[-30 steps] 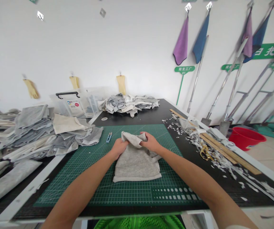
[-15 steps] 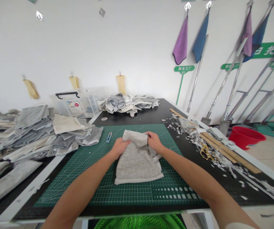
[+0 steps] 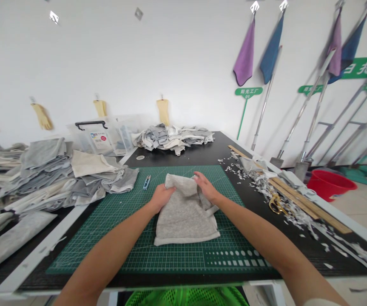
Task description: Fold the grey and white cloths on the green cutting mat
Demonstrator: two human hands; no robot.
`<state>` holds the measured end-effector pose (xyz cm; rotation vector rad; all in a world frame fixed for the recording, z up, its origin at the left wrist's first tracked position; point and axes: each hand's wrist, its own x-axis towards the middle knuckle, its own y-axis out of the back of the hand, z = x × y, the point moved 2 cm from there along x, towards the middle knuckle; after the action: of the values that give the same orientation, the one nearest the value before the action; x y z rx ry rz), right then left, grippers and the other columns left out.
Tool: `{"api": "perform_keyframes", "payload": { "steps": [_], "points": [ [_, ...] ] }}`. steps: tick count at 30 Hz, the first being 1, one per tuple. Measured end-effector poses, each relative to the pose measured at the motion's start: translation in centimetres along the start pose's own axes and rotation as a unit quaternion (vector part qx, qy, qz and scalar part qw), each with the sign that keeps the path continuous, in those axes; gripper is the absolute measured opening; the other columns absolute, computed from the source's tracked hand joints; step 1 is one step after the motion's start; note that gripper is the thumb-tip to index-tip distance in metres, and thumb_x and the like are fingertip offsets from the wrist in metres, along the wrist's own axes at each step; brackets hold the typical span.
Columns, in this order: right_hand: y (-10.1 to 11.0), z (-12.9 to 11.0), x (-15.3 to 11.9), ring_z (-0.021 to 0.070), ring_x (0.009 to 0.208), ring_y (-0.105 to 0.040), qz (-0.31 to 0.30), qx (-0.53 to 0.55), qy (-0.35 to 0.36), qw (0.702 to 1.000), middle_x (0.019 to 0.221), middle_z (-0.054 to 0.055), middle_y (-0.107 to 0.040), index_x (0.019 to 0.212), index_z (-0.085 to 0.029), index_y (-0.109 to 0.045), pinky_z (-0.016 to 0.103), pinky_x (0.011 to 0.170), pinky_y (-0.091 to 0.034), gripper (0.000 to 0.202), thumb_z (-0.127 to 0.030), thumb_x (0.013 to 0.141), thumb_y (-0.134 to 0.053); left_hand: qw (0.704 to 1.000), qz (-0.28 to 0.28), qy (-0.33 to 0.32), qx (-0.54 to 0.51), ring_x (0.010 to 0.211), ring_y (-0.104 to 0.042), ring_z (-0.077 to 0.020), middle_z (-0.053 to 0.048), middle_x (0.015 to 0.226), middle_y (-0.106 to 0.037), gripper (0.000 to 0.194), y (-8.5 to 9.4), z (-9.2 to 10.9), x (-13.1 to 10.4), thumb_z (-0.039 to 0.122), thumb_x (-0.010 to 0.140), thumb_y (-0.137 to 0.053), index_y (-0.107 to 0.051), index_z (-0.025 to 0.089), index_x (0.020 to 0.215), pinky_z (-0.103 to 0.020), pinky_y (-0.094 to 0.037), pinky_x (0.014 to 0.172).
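Note:
A grey fabric piece (image 3: 186, 216), with a folded hem along its near edge, lies on the green cutting mat (image 3: 113, 238); its far end is lifted. My left hand (image 3: 161, 196) is closed on the far left corner, thumb on top. At the far right corner, my right hand (image 3: 206, 187) has its fingers stretched out and the thumb apart, against the cloth's edge; part of the fingers is hidden behind the fabric. Small blue thread snips (image 3: 146, 182) rest on the mat, left of the cloth and beyond my left hand.
Stacked grey and cream cloths (image 3: 46, 170) cover the left side. A clear plastic box (image 3: 100, 138) and a heap of cloth scraps (image 3: 173, 138) stand at the back. Gold-handled scissors (image 3: 276, 205), shredded trimmings and wooden strips (image 3: 294, 197) line the right. A green basket (image 3: 186, 296) sits below the front edge.
My right hand's fingers have loosened from their grip on the cloth's far right corner and stretched out. My left hand and the fabric have barely moved.

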<state>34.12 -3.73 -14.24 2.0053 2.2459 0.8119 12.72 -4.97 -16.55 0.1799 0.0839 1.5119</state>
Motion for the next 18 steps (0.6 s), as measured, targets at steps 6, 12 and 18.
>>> {"api": "perform_keyframes", "payload": {
  "steps": [6,12,18],
  "points": [
    [-1.1,-0.1,0.0,0.0159,0.069,-0.055,-0.044,-0.064,0.025,0.997,0.074,0.002,-0.063,0.081,-0.014,-0.061,0.026,0.065,-0.043,0.016,-0.024,0.070,-0.056,1.000,0.000,-0.025,-0.001,0.074,-0.064,-0.0213,-0.008,0.084,-0.070,0.033,0.0,0.7,-0.3,0.036,0.068,-0.062,-0.067,0.010,0.087,-0.029,-0.047,0.065],
    [0.0,-2.3,-0.2,0.0148,0.071,-0.053,-0.035,-0.084,0.094,0.991,0.076,0.000,-0.061,0.083,-0.017,-0.059,0.025,0.066,-0.040,0.014,-0.020,0.074,-0.049,0.998,0.009,-0.068,0.000,0.076,-0.062,-0.0188,-0.004,0.085,-0.069,0.034,0.3,2.4,-0.5,0.028,0.067,-0.061,-0.065,0.012,0.097,-0.028,-0.046,0.070],
    [1.1,-4.9,-2.2,0.0178,0.085,-0.057,-0.059,-0.133,0.175,0.974,0.096,0.005,-0.063,0.102,-0.020,-0.053,0.029,0.076,-0.043,0.025,-0.017,0.078,-0.045,0.977,-0.022,-0.178,0.112,0.082,-0.062,-0.0204,-0.004,0.087,-0.069,0.030,1.1,6.3,-2.5,0.027,0.076,-0.052,-0.067,0.012,0.098,-0.029,-0.047,0.075]
  ]
}}
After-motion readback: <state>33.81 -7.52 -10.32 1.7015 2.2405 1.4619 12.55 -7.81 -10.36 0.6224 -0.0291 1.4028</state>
